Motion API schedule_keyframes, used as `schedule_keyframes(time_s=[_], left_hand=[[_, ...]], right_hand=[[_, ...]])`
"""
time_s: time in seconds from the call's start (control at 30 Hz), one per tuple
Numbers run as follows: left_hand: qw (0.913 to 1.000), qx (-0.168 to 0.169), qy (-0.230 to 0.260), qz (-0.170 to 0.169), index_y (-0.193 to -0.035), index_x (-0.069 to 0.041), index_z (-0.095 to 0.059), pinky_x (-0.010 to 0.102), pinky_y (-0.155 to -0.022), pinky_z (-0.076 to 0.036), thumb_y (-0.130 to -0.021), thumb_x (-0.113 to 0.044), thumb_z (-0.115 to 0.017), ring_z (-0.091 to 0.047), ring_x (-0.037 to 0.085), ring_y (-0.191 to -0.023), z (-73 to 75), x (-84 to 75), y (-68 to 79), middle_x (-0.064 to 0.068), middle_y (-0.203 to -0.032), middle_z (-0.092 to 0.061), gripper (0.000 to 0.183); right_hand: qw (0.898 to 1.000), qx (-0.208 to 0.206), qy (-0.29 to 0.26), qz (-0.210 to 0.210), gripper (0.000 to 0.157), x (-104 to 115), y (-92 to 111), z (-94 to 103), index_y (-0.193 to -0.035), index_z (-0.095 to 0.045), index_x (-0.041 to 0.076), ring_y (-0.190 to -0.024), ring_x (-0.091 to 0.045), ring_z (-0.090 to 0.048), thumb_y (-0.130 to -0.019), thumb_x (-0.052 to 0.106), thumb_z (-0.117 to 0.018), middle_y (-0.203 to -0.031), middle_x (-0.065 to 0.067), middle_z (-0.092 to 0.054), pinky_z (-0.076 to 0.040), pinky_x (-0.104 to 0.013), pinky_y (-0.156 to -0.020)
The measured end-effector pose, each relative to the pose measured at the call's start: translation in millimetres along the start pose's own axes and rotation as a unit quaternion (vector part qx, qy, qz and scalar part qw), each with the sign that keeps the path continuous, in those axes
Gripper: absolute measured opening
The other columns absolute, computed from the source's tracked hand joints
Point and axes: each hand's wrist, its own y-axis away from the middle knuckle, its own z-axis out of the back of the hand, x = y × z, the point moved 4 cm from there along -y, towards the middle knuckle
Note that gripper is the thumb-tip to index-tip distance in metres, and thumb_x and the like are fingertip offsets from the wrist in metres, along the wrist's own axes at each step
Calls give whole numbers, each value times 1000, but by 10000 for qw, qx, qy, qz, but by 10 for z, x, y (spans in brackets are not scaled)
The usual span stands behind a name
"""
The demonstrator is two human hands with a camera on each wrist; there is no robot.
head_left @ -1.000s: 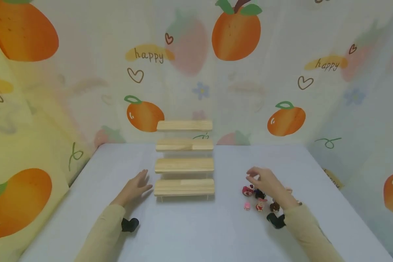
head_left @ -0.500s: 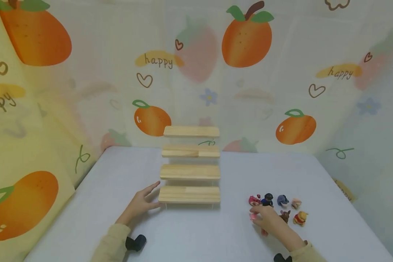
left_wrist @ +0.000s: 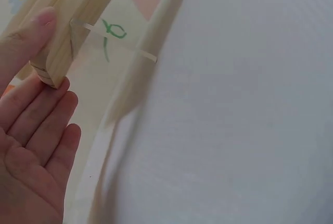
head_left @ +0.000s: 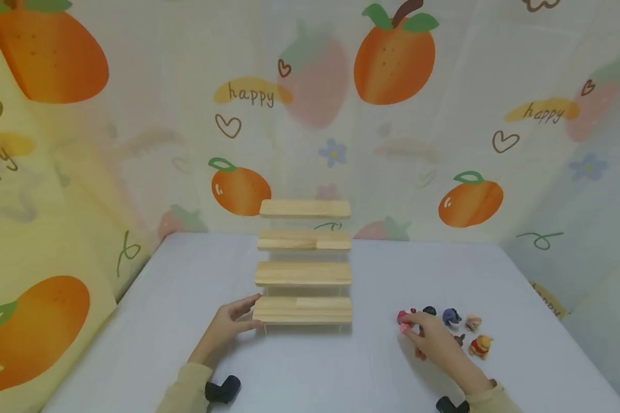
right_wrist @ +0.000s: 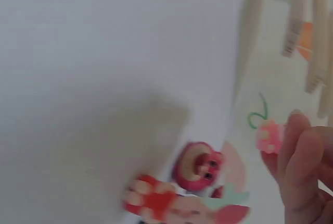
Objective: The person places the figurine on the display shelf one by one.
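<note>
In the head view my left hand (head_left: 228,326) is at the left end of the lowest board of a stepped wooden display shelf (head_left: 303,312). The left wrist view shows the thumb (left_wrist: 44,23) against the board's face and the other fingers at its end (left_wrist: 52,78). My right hand (head_left: 434,338) pinches a small pink figurine (right_wrist: 269,136) between thumb and fingers, raised off the table. Below it in the right wrist view are a magenta bear figurine (right_wrist: 197,166) and a pink figurine in red (right_wrist: 177,206), both blurred.
Right of and behind my right hand stand a blue-grey figurine (head_left: 452,317), a pale one (head_left: 473,322) and a yellow bear in red (head_left: 480,346). A dark-topped figurine (head_left: 429,311) and a brown one are partly hidden by the hand. A fruit-print cloth (head_left: 418,115) hangs behind the table.
My right hand came down to the figurines, took hold of the small pink one and lifted it. My left hand moved right to the shelf's lowest board. The head view shifted slightly.
</note>
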Motion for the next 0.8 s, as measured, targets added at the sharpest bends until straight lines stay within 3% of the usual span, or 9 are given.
schedule_keyframes(time_s=[0.1, 0.2, 0.3, 0.37, 0.43, 0.57, 0.6, 0.67, 0.8], left_hand=[[9998, -69, 125, 155, -125, -3, -51, 46, -100, -27, -69, -19, -77, -38, 32, -120, -6, 38, 25, 11, -130, -46, 64], [9995, -142, 169, 219, -125, -3, -51, 45, -100, -28, -68, -21, -78, -39, 30, -120, -16, 50, 28, 10, -129, -47, 65], [9992, -149, 270, 247, -125, -4, -51, 42, -100, -29, -68, -21, -78, -40, 29, -119, -22, 38, 12, 9, -129, -47, 65], [9990, -143, 333, 243, -125, -3, -51, 40, -100, -30, -68, -20, -78, -40, 28, -119, -28, 22, 12, 9, -130, -47, 65], [9989, -106, 392, 212, -126, 0, -49, 38, -99, -30, -69, -17, -77, -40, 28, -119, -31, -31, 25, 11, -130, -46, 65], [9988, -68, 487, 62, -126, 5, -46, 35, -98, -31, -70, -13, -76, -41, 29, -118, -12, -124, 44, 16, -130, -44, 66], [9986, -68, 521, 29, -126, 5, -45, 35, -98, -32, -71, -12, -76, -41, 29, -118, -5, -118, 37, 16, -130, -44, 66], [9982, -68, 586, -79, -126, 5, -46, 34, -98, -32, -70, -11, -76, -42, 29, -118, 2, -63, 19, 16, -130, -44, 65], [9974, -39, 687, -233, -125, 6, -47, 33, -97, -33, -70, -10, -76, -42, 30, -117, -21, 62, -13, 17, -130, -44, 64]], right_hand=[[9977, -431, -449, 272, 23, 101, -83, 145, -104, -60, -5, -37, -7, -47, -84, 6, -61, -83, -11, -57, -43, -25, -33], [9923, -755, -968, 177, 25, 143, -219, 271, -106, -57, -2, -42, -16, -52, -84, 9, -63, -86, -13, -59, -47, -30, -38], [9812, -930, -1630, 452, 22, 27, -424, 313, -103, -57, 4, -44, -19, -54, -84, 12, -64, -85, -13, -60, -50, -31, -42], [9718, -982, -1910, 977, 18, -147, -609, 284, -101, -59, 8, -45, -16, -55, -84, 14, -64, -83, -10, -62, -50, -27, -42], [9587, -877, -2330, 1377, 15, -89, -736, 283, -99, -62, 9, -45, -14, -54, -85, 12, -63, -82, -8, -63, -49, -24, -42], [9442, -830, -2743, 1626, 19, -470, -1309, 27, -103, -64, 9, -48, -17, -56, -85, 14, -63, -90, -8, -65, -50, -27, -43], [9406, -772, -2923, 1545, 19, -277, -1331, 33, -103, -64, 7, -48, -18, -55, -85, 13, -63, -90, -10, -65, -50, -27, -44], [9458, -835, -2874, 1264, 23, -119, -1462, -11, -105, -62, 5, -49, -21, -56, -84, 15, -64, -91, -11, -64, -51, -30, -45], [9483, -666, -3018, 726, 25, 1068, -1361, 202, -103, -59, -7, -48, -18, -56, -84, 8, -63, -86, -15, -63, -50, -27, -46]])
